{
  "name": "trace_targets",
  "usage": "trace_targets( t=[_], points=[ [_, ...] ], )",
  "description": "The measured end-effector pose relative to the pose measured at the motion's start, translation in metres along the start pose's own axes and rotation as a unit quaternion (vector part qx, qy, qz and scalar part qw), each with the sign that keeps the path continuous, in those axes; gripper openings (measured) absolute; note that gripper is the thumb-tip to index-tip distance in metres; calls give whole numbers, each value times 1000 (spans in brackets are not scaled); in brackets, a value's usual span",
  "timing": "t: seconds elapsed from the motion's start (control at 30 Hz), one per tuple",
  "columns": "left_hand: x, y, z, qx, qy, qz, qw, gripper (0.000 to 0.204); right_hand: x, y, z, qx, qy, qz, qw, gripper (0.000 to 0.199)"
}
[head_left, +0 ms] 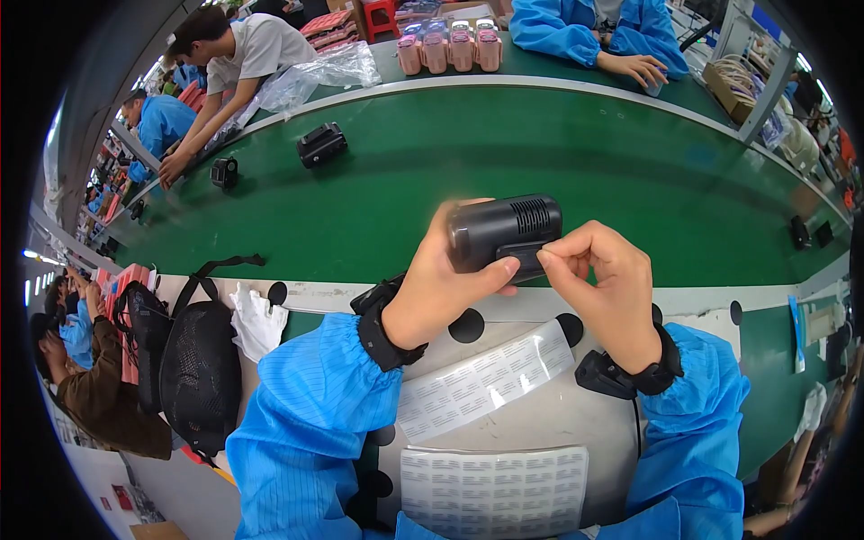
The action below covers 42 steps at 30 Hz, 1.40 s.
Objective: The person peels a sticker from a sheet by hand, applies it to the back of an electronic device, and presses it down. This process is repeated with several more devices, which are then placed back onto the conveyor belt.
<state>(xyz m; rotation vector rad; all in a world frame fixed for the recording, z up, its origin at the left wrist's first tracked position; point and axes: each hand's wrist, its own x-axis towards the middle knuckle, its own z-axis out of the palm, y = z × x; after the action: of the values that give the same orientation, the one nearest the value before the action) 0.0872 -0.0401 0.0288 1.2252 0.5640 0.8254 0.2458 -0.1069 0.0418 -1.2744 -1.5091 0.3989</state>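
Observation:
My left hand (441,288) grips a small black box-shaped device (506,229) with a ribbed vent on its side, held up over the near edge of the green conveyor belt (504,153). My right hand (605,283) pinches at the lower front edge of the device with thumb and forefinger; whether a label is between the fingers I cannot tell. Both arms wear blue sleeves and black wrist straps. Two sheets of small white labels (486,387) lie on the white work surface below my hands.
Other black devices (321,144) lie on the belt at the far left and far right (799,231). A black mesh bag (200,364) and a white cloth (255,319) sit at my left. Pink bottles (450,47) stand beyond the belt. Other people work across and left.

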Motion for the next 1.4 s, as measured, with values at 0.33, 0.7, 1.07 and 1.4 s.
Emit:
trace_targets(
  t=[0.33,0.7,1.07,1.4],
  points=[
    [1,-5,-6,-20,-30,-7,999,51,1,17,-3,115,27,114,986,42],
    [-1,-6,-3,-31,-90,-1,995,51,4,13,0,152,-145,124,970,52],
    [4,-15,-10,70,-71,-90,991,55,23,52,-19,177,-260,139,939,47],
    [-16,-17,-17,590,-344,-22,730,44,50,164,-87,-156,128,226,953,57]
  ],
)
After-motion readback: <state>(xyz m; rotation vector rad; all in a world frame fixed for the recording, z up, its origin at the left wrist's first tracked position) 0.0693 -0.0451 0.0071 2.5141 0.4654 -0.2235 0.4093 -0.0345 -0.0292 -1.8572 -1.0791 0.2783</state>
